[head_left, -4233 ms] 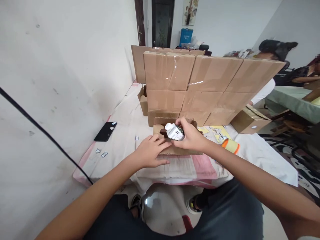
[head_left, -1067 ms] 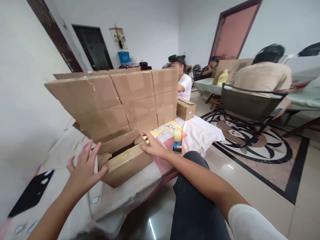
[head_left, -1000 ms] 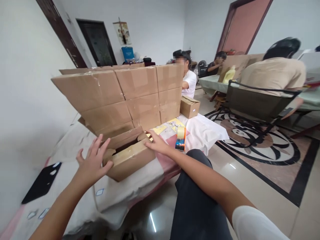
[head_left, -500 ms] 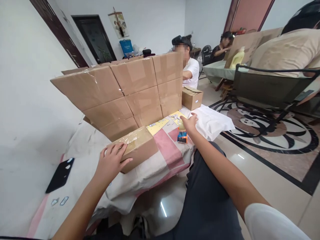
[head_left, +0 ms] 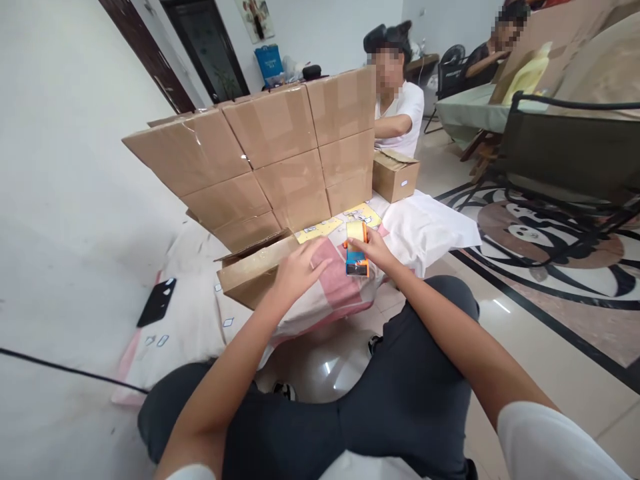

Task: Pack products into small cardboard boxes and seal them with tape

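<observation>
My right hand [head_left: 379, 249] is closed around a blue and orange tape dispenser [head_left: 357, 257] with a roll of pale yellowish tape at its far end. The dispenser is over the near part of the cloth-covered table. My left hand [head_left: 299, 272] has its thumb and fingers apart and holds nothing. It is in front of the right end of a brown cardboard box [head_left: 249, 279] and hides part of it; whether it touches the box I cannot tell. A dark gap shows along the box's far top edge.
Taped cardboard boxes [head_left: 290, 153] are stacked like a wall behind the single box. A smaller box [head_left: 397, 177] stands right of the stack, near a person in white [head_left: 407, 113]. A black flat object [head_left: 157, 302] lies at the table's left. A folding chair [head_left: 550, 153] stands at right.
My right hand has taken hold of the tape dispenser. My left hand has come off the box top and moved right. The box sits differently, with a dark gap now at its far edge.
</observation>
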`<state>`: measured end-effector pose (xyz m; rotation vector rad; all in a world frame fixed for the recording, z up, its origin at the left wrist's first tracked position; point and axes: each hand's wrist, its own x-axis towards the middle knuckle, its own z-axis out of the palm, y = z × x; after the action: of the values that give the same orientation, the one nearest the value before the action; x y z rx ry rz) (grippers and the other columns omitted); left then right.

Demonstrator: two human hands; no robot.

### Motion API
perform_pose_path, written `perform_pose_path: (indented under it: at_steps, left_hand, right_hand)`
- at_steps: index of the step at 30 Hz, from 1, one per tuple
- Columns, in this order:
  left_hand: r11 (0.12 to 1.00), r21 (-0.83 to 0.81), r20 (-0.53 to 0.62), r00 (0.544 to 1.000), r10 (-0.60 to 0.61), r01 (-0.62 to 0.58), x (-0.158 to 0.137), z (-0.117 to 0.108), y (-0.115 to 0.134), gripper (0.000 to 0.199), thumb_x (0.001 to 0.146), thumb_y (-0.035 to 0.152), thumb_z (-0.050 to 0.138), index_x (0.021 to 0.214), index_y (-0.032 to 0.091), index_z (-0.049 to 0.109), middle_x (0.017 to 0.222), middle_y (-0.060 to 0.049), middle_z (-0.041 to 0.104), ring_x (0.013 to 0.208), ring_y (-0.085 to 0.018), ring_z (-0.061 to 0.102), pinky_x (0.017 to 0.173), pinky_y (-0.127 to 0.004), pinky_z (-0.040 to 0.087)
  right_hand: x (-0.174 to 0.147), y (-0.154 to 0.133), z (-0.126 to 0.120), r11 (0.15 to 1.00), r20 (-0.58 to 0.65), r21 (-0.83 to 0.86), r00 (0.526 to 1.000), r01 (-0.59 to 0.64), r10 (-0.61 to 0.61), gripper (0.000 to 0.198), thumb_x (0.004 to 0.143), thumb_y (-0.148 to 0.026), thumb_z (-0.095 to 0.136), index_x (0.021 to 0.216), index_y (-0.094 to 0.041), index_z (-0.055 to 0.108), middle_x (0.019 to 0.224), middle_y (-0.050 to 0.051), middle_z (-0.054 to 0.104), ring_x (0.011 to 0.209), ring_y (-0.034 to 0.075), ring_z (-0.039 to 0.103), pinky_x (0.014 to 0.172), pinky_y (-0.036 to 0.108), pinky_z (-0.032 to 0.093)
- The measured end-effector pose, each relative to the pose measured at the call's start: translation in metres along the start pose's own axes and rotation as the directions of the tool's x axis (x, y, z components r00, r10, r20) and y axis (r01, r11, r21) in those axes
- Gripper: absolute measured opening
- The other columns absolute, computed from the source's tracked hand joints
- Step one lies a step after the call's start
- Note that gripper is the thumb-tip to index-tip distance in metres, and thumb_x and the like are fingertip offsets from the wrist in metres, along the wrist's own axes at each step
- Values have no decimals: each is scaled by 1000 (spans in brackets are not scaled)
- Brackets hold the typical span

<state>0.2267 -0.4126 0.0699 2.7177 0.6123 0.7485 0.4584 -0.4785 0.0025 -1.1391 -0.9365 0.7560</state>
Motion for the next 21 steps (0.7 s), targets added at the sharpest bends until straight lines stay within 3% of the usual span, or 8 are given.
perform_pose_path:
  at_steps: [3,6,10,12,14,17,19,21]
  left_hand:
    - [925,-370,65,995,-69,88,38,33,5,77,90,57,61,156,24,37,160,-10,40,146,-29,41,119,-43,35]
    - [728,-663,187,980,-63,174,58,55,9,83,90,65,57,159,26,31,164,-9,33,149,-31,36,119,-45,36]
    - [559,-791,277,960,-37,250,65,66,22,96,83,64,68,161,31,23,168,-5,23,142,-35,44,115,-46,42]
    - [528,-793,337,941,-35,304,69,66,27,101,81,60,72,162,34,17,169,-4,19,129,-35,57,109,-48,47]
    - [516,-778,396,917,-43,359,73,66,30,103,80,56,76,162,34,17,167,-5,25,120,-34,62,105,-49,50]
    - [504,-764,408,907,-106,403,71,72,31,95,78,51,79,158,30,32,156,-6,47,132,-34,55,111,-45,45]
    - [502,-768,354,917,-185,398,61,82,33,77,80,55,74,148,25,52,147,-8,58,139,-32,49,116,-43,40]
    - [502,-772,298,919,-257,390,47,94,36,61,83,63,66,127,20,70,135,-11,66,134,-32,54,115,-44,40]
  right_hand:
    - [-17,-17,10,979,32,203,999,21,-28,39,74,-51,75,97,-21,64,81,2,72,73,20,70,68,32,58]
    - [-28,-30,8,958,23,286,1000,2,-9,43,76,-59,71,98,-22,67,82,3,72,82,24,72,70,35,60]
    - [-32,-34,-4,956,14,294,1000,2,-7,48,77,-67,68,95,-22,67,82,5,72,92,28,72,75,38,61]
    - [-32,-30,-9,961,-5,276,1000,17,-17,51,78,-71,65,96,-23,67,82,5,72,94,28,72,77,38,61]
    - [-32,-25,-12,968,5,249,1000,14,-16,54,81,-74,61,98,-23,66,81,5,71,92,27,71,76,38,61]
    - [-30,-18,-16,989,35,147,999,26,-31,57,86,-78,51,91,-23,65,77,6,68,86,25,69,75,38,59]
    - [-26,-16,-18,994,-58,17,993,108,-107,59,87,-80,45,82,-24,60,74,4,63,80,23,64,74,38,56]
    - [-22,-16,-19,973,-175,-124,960,197,-217,59,88,-81,42,73,-25,51,69,2,55,72,20,56,70,36,52]
